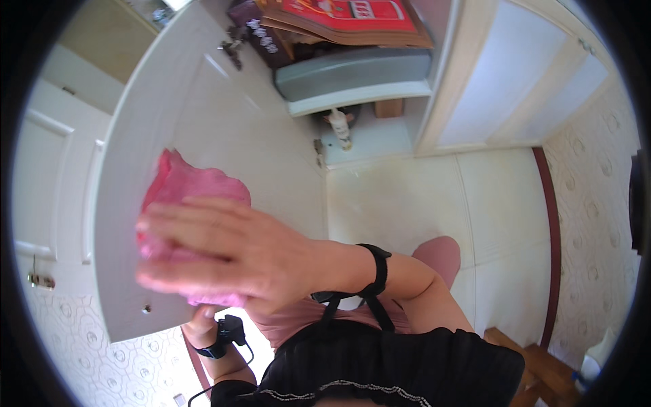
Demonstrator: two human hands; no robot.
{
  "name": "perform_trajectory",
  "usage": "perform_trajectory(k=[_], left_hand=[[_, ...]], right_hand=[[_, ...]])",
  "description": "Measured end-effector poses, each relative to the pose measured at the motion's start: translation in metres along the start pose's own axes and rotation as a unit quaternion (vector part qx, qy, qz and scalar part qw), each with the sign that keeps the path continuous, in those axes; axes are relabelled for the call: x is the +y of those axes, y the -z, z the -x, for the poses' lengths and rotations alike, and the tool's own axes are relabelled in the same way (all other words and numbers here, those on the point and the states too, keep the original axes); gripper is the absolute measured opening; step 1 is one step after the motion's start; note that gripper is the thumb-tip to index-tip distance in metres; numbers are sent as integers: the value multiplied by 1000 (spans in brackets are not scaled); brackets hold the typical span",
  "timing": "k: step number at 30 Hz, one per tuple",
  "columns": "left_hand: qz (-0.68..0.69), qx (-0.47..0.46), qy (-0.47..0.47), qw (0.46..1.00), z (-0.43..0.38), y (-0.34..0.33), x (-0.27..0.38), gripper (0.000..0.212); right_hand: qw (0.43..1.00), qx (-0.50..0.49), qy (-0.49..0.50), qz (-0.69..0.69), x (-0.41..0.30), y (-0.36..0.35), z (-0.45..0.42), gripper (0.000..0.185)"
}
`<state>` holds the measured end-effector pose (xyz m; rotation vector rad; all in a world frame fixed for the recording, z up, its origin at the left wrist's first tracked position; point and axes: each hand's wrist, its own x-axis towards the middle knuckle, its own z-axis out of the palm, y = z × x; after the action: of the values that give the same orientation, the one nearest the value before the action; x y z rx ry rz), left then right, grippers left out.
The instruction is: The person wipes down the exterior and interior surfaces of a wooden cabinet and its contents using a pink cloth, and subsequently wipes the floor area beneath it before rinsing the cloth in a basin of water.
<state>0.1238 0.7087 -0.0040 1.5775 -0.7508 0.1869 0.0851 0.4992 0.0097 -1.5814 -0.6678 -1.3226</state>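
My right hand point(224, 249) presses a pink cloth point(203, 185) flat against the inner face of an open white cabinet door point(274, 168). Its fingers are spread a little over the cloth and slightly blurred. Below it, my left hand point(202, 325) is at the door's lower edge with the thumb showing; its fingers are hidden behind the door, so its grip cannot be made out. A small metal knob screw point(147, 309) sits near the door's corner. Both wrists wear black straps.
The open cabinet holds red-printed paper bags point(351, 20), a grey-green box point(356, 74) on a shelf point(361, 98), and a white bottle point(339, 129) below. Another cabinet door point(503, 76) stands at the right. A wooden stool point(544, 366) is at the lower right, by the patterned wall point(595, 203).
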Motion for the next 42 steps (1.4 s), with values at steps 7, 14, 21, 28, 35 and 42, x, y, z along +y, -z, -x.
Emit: perform_trajectory(k=[7, 14, 21, 28, 35, 42], left_hand=[[-2, -4, 59, 998, 5, 12, 17, 79], [-19, 8, 71, 997, 16, 9, 17, 76], [-146, 109, -174, 968, 17, -3, 1, 73], [-368, 41, -465, 804, 20, -28, 43, 37], [-262, -181, -326, 890, 12, -189, -10, 41], [71, -43, 193, 978, -18, -324, -224, 44]], right_hand=[[993, 42, 103, -49, -13, -21, -80, 44], [991, -41, 105, 71, 53, -18, -103, 35], [992, 44, -17, 117, 102, 4, -73, 73], [992, 6, -111, 61, 96, 8, 22, 85], [944, 24, -328, 12, 129, 39, 139, 62], [755, -42, -604, 251, 203, 157, 268, 46]])
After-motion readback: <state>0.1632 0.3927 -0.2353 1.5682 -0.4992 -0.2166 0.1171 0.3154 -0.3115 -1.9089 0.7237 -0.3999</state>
